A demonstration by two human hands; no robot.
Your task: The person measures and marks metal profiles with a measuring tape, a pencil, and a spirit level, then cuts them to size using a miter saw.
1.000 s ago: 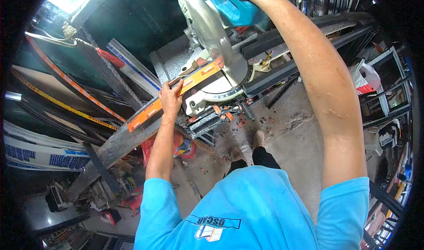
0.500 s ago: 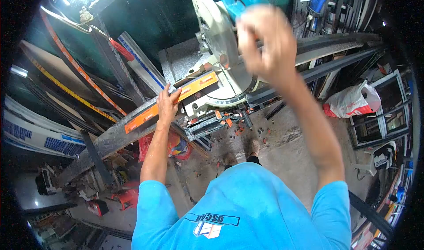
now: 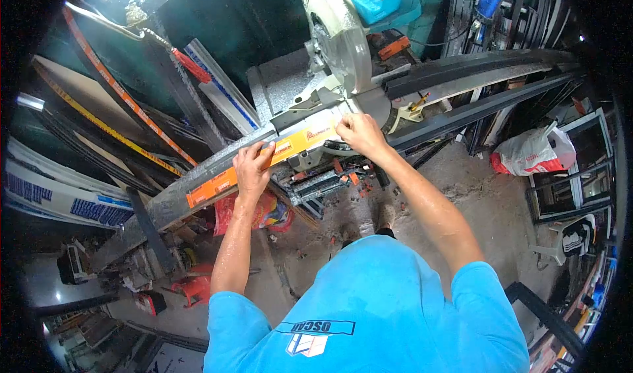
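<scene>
Bar (image 3: 295,145) lies at the saw (image 3: 339,40), left hand (image 3: 252,168) clasping its middle, right hand (image 3: 362,134) pinching its end

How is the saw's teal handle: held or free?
Free: no hand is on the teal handle; left hand and right hand are at the orange-labelled bar.

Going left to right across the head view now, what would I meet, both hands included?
Blue-printed white profiles, red object on the floor, left hand, right hand, white-and-red plastic bag.
</scene>
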